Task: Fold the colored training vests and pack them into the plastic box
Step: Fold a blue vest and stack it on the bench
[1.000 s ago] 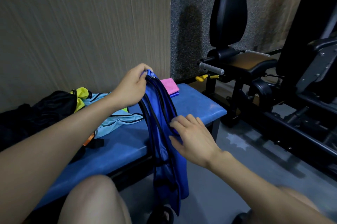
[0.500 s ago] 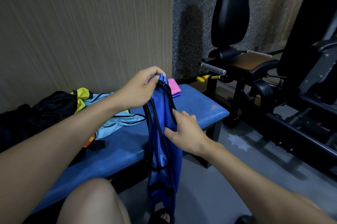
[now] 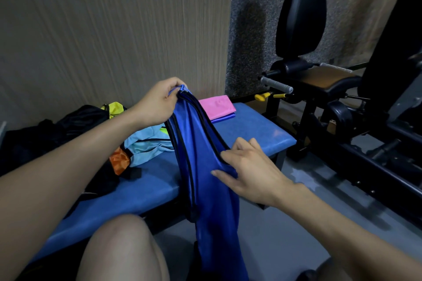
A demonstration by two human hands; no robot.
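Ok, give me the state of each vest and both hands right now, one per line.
Blue vest: unfolded, hanging over the bench edge.
Left hand: grips the blue vest's top.
Right hand: fingers straight, touching the vest's black-trimmed edge.
Pink vest: folded flat on the bench.
Light blue vest: crumpled, unfolded.
Orange vest: crumpled.
Yellow vest: crumpled.

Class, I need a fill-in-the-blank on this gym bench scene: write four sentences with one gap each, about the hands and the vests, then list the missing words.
1. The left hand grips the top of the ____ vest, which hangs down.
2. The right hand touches that vest with ____ fingers.
3. A folded ____ vest lies at the far end of the bench.
4. An ____ vest shows below the light blue vest.

Missing words: blue; straight; pink; orange
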